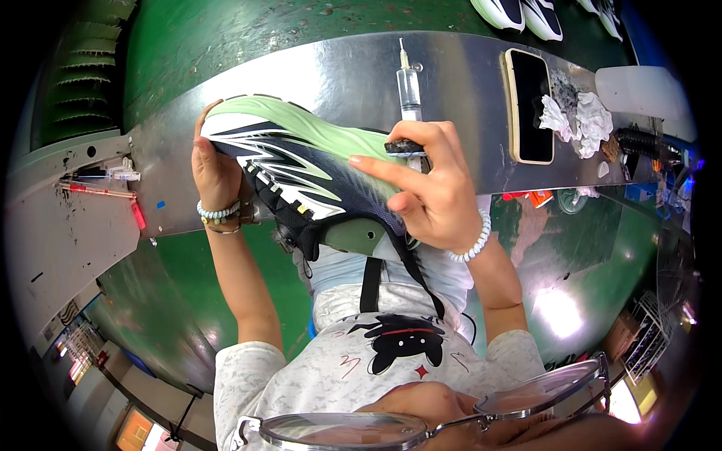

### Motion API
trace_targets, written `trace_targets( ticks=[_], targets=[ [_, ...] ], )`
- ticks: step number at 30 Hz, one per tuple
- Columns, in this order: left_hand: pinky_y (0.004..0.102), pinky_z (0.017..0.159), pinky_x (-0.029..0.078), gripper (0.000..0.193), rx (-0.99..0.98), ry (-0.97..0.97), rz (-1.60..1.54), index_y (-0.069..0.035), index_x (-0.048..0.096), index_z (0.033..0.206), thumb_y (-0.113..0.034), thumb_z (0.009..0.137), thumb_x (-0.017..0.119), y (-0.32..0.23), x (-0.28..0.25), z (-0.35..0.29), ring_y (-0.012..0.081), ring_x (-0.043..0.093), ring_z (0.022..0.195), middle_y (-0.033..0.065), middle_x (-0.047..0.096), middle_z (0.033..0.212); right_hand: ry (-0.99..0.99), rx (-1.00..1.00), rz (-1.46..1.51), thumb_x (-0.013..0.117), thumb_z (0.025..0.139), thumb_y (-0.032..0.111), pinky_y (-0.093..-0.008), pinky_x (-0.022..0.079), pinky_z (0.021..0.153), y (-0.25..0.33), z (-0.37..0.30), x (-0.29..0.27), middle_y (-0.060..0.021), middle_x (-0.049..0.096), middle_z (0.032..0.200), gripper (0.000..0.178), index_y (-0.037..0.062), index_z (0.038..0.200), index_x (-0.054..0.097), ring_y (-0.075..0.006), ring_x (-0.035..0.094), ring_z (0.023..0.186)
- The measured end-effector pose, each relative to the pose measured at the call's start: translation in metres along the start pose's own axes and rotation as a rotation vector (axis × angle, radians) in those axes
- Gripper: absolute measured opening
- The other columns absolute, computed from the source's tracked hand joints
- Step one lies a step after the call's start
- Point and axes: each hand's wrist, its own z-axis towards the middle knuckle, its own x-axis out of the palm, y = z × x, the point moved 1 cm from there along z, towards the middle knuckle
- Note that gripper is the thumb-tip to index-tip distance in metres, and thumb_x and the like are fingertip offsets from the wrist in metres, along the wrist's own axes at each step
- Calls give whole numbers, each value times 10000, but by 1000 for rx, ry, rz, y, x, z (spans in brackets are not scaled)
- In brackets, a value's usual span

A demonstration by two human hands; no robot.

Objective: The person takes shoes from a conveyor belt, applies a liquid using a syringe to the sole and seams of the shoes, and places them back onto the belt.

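Note:
A running shoe [301, 161] in pale green, white and dark navy is held on its side over the metal bench, its toe toward the left. My left hand [218, 174] grips it around the toe. My right hand [436, 192] is at the heel side, the index fingertip resting on the upper near the green sole. Its curled fingers hold a small dark oval piece [405, 147], of a kind I cannot make out. Just beyond is a clear syringe [408, 89], needle pointing away; its lower end passes behind my right hand, so I cannot tell whether that hand grips it.
A phone [530, 105] lies on the metal bench [323, 68], with crumpled tissues [593, 124] beside it. Pens [98, 189] lie on a ledge at left. More shoes [519, 15] stand on the green surface [226, 30] at the far side. A white container [639, 94] is at right.

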Motion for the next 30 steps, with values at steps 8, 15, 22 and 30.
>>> trace_targets(
  ticks=[8, 15, 22, 30],
  targets=[
    [382, 985, 382, 640, 0, 25, 0, 46, 338, 1316, -454, 926, 426, -4, 3, -3, 238, 492, 1146, 161, 500, 1236, 43, -1, -19, 434, 890, 514, -346, 417, 767, 9, 8, -9, -106, 520, 972, 488, 118, 898, 719, -262, 479, 871],
    [356, 1002, 356, 622, 7, 15, -1, 44, 341, 1317, -437, 932, 429, -3, 0, -2, 222, 480, 1156, 157, 495, 1246, -316, 284, 247, 311, 968, 367, -350, 403, 816, -13, -26, -43, -125, 515, 1021, 525, 28, 794, 672, -232, 514, 921],
    [371, 988, 374, 601, 14, 19, -37, 43, 355, 1306, -428, 939, 422, -3, 7, 1, 227, 495, 1135, 151, 507, 1230, -793, 528, 133, 369, 980, 216, -330, 399, 881, -111, -90, -149, -117, 507, 1069, 318, -46, 977, 549, -183, 491, 971],
    [358, 966, 395, 593, 20, 9, -11, 40, 373, 1289, -438, 940, 413, -3, 17, 6, 223, 518, 1098, 145, 531, 1192, -886, 457, 563, 306, 979, 418, -356, 398, 833, -84, -93, -125, -148, 496, 1040, 502, -11, 864, 538, -234, 511, 853]
  ],
)
